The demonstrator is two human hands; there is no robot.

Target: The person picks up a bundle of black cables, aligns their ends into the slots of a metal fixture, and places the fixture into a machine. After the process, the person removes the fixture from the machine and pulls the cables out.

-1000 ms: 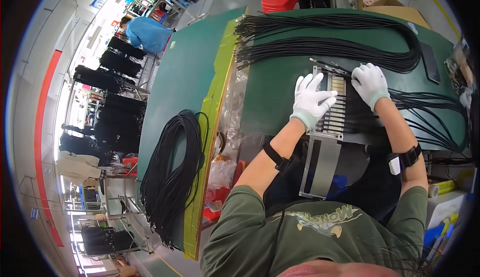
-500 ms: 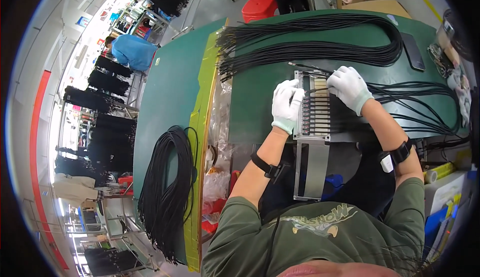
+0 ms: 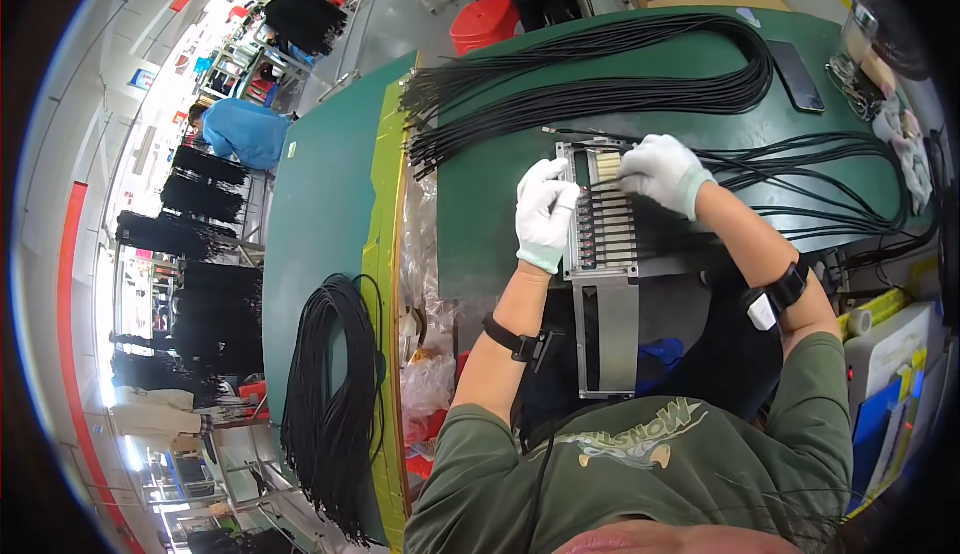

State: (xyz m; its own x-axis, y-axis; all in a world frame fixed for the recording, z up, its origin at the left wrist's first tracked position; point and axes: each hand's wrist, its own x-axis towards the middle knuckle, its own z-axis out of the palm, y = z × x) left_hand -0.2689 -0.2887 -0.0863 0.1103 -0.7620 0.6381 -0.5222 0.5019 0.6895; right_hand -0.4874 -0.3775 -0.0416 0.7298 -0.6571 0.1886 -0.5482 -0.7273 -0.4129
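Observation:
A slotted metal fixture (image 3: 604, 272) lies at the table's near edge, with several black cables seated side by side across its slots. On its left side, my left hand (image 3: 546, 216), in a white glove, has bent fingers pinched at the end of a black cable. My right hand (image 3: 664, 172), also gloved, is closed around the same cable above the fixture's upper right part. Its fingertips are slightly blurred. More black cables (image 3: 800, 169) trail rightward from the fixture and loop back near the table's right end. One loose cable end (image 3: 556, 132) sticks out above the fixture's far edge.
A long bundle of black cables (image 3: 600, 98) lies across the back of the green table (image 3: 480, 244). A phone (image 3: 797, 76) rests at the back right. On the left table sits a coiled cable bundle (image 3: 335, 384). A red stool (image 3: 484, 24) stands behind; a person in blue (image 3: 244, 132) is far left.
The whole scene has shifted left in the view as my head turned. My right hand has tilted slightly; both hands stay at the fixture.

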